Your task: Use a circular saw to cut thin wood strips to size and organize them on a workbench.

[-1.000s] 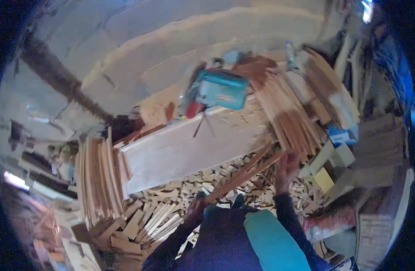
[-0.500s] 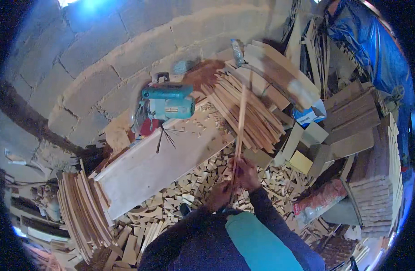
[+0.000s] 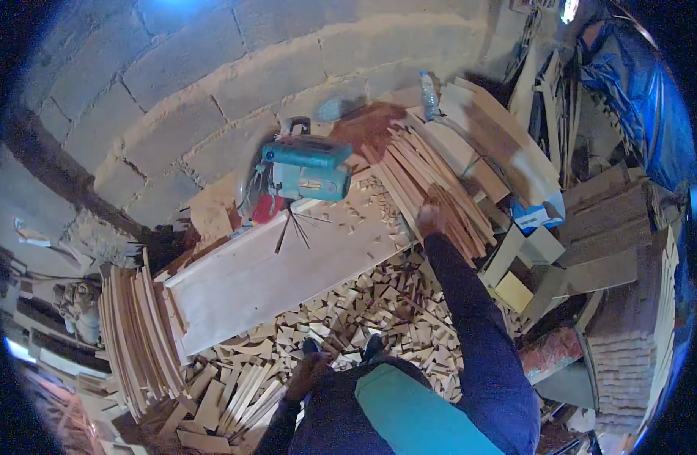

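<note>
My right hand (image 3: pixel 430 218), its arm stretched forward, rests at the left edge of a pile of long thin wooden strips (image 3: pixel 456 199). Its fingers look closed around a strip there, though the hand partly hides it. My left hand (image 3: pixel 309 374) is low, close to my body, above the scrap wood. Its fingers are curled and nothing shows in them. Left of the strip pile lies a broad pale board (image 3: pixel 265 284) with small wood chips on its far end. A teal power tool (image 3: pixel 309 167) stands at the board's far edge, beside a bundle of thin dark rods (image 3: pixel 294 229).
Small wood offcuts (image 3: pixel 379 303) cover the ground around my feet. Curved strips (image 3: pixel 140 334) are stacked at the left. A block wall (image 3: pixel 272 72) rises behind. Cardboard boxes (image 3: pixel 515 262), stacked boards (image 3: pixel 599 216) and a blue tarp (image 3: pixel 640 98) stand at the right.
Both hands held a long strip upright before me. The right hand has since reached forward to the pile; the left has let go and drawn back, down and leftward.
</note>
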`<state>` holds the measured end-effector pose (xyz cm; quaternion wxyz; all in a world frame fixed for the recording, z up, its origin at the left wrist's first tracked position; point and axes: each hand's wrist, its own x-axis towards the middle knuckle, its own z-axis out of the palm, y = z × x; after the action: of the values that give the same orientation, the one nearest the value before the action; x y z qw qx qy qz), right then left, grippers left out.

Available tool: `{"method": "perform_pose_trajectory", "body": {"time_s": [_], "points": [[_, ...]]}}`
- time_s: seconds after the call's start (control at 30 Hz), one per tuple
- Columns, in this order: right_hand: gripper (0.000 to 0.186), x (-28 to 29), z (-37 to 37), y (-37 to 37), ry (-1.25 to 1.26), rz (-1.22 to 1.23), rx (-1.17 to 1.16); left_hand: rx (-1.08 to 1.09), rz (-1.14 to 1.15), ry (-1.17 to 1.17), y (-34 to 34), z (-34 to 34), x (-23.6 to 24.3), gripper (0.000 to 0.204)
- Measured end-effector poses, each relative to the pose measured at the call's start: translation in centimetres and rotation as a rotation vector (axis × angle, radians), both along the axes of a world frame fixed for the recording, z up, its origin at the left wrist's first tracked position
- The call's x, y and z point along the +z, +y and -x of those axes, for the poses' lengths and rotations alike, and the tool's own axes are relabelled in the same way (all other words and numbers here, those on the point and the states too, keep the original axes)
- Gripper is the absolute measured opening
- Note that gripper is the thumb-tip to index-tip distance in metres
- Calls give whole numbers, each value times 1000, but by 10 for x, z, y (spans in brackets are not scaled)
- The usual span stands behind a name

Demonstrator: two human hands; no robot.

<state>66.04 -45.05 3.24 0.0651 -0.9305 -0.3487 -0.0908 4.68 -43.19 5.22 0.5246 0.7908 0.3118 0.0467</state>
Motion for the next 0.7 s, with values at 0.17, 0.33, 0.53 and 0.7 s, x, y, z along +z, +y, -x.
{"method": "perform_pose_trajectory", "body": {"time_s": [0.17, 0.33, 0.53, 0.7], "points": [[56, -7, 2, 18, -343, -70, -118, 84, -223, 181, -10, 70, -13, 31], [55, -22, -9, 23, -262, -35, 66, 274, -64, 344, -25, 102, -12, 26], [53, -18, -34, 1, -386, 25, 87, 726, -530, 67, 62, 161, 16, 25], [53, -20, -25, -22, -453, 84, 41, 860, -760, 498, 205, 241, 24, 42]]}}
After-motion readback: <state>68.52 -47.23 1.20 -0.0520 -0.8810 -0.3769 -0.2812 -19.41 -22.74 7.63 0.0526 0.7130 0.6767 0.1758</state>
